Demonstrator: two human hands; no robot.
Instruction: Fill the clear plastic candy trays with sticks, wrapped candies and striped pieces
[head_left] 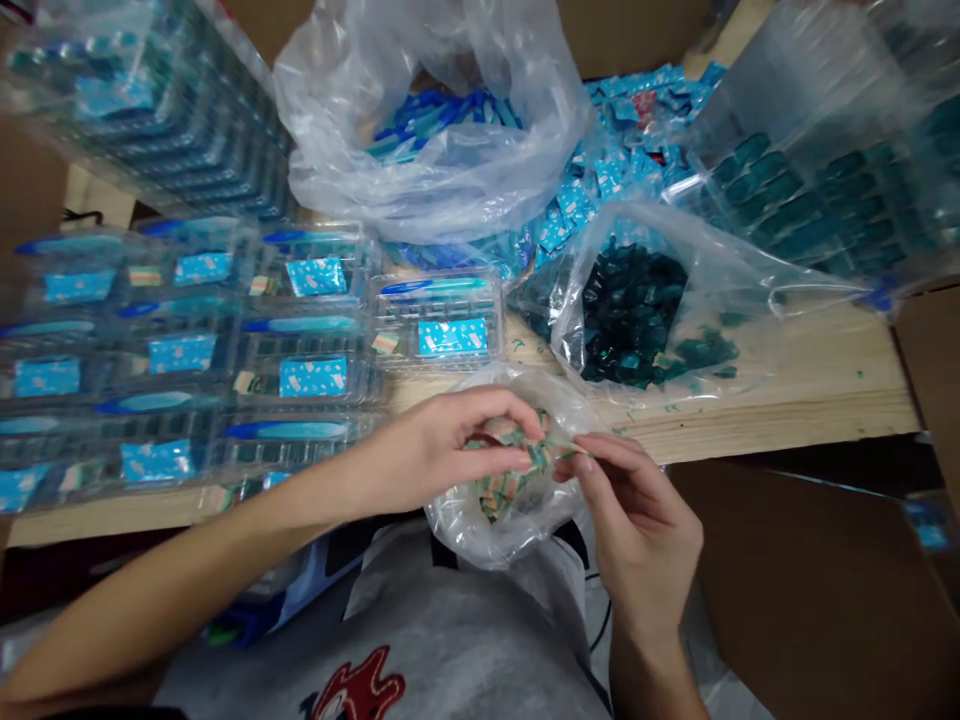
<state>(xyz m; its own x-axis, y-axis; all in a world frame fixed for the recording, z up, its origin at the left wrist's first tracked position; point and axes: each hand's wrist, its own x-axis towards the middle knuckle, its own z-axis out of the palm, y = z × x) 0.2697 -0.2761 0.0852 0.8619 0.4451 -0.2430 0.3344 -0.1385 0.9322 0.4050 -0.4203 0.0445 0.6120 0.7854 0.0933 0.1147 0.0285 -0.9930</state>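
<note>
A clear plastic bag (457,535) lies open at the table's front edge, with many small green-and-tan striped pieces (501,492) inside. My left hand (442,440) reaches over the bag from the left. Its thumb and forefinger are curved and apart, close above the pieces; I see nothing held between them. On the bag's right side, my right hand (645,515) pinches a small striped piece (579,450) between thumb and fingertips, near the left fingertips. Its other fingers are curled, and part of the piece is hidden by them.
Several clear trays (439,312) with blue toothbrush-like handles and blue packets cover the left. Stacked trays (202,120) rise behind them. Farther back are a bag of blue handles (330,170) and loose packets (607,170). A bag of dark green pieces (634,310) stands right.
</note>
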